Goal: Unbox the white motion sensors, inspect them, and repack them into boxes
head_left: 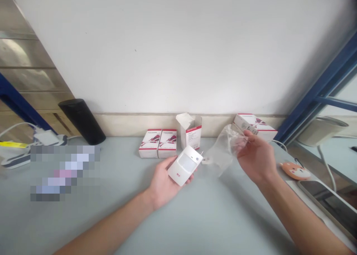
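In my left hand point(164, 182) lies a white motion detector point(184, 166), its lens window facing up and a small mount or wire at its top right corner. The fingers wrap under and round it. My right hand point(258, 156) pinches a clear plastic bag point(221, 152) by its upper right part, and the bag hangs to the left, close to the detector but seemingly apart from it. Just behind the detector stands an upright white and red box point(191, 134) marked "DETECTOR", its top flaps open. What is inside that box is hidden.
Two closed detector boxes point(158, 143) lie left of the upright one; more boxes point(260, 126) sit behind my right hand. A black cylinder point(82, 121) and power strip point(16, 156) stand left. An orange animal-shaped case point(295, 171) and a phone point(329, 203) lie right.
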`<state>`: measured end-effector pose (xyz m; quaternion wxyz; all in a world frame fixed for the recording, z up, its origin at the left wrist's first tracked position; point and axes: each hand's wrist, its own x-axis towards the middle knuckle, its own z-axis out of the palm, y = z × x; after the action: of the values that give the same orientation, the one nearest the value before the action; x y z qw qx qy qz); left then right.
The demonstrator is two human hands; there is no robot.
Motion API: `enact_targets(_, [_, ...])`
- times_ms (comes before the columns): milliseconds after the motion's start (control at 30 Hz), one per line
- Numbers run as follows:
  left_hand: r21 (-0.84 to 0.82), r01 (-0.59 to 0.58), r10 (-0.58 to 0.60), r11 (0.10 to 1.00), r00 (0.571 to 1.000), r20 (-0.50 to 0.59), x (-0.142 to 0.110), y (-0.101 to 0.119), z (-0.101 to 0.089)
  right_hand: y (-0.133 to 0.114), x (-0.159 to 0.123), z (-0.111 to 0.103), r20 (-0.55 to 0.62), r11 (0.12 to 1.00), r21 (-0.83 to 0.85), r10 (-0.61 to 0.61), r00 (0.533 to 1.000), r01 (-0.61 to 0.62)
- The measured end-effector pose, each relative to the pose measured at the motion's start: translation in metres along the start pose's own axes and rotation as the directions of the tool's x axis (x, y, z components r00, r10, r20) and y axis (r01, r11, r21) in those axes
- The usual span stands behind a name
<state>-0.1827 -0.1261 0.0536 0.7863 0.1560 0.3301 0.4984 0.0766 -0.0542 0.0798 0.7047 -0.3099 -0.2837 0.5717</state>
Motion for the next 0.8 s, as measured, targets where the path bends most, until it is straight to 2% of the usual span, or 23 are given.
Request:
enact_targets(167, [0.075,-0.045,0.045,0.996,0.999,-0.001,-0.002,-0.002,0.002,-0.003,0.009,-0.01,-0.044,0.988,0.102,0.119,0.992,-0.114])
enact_targets(333, [0.193,-0.067,0.055,0.979,0.996,0.07,-0.001,-0.007,-0.005,-0.001,0.014,-0.017,-0.017,0.988,0.125,0.09,0.996,-0.087])
enact_targets(467, [0.228,-0.069,0.047,0.971,0.994,0.103,0.0,-0.01,-0.008,0.003,0.013,-0.015,-0.008,0.978,0.169,0.127,0.992,-0.124])
enact_targets(633, [0.171,-0.08,0.071,0.982,0.996,0.058,-0.002,-0.006,-0.002,0.019,0.002,-0.007,0.046,0.95,0.177,0.252,0.967,-0.256])
enact_targets(733, [0.078,-0.056,0.057,0.995,0.998,-0.007,-0.003,-0.002,0.001,0.034,-0.006,-0.004,0.133,0.925,0.158,0.327,0.935,-0.346])
enact_targets(800, [0.013,-0.044,0.044,0.999,0.999,-0.03,-0.004,0.0,0.002,0.045,-0.011,-0.004,0.148,0.923,0.14,0.338,0.93,-0.358])
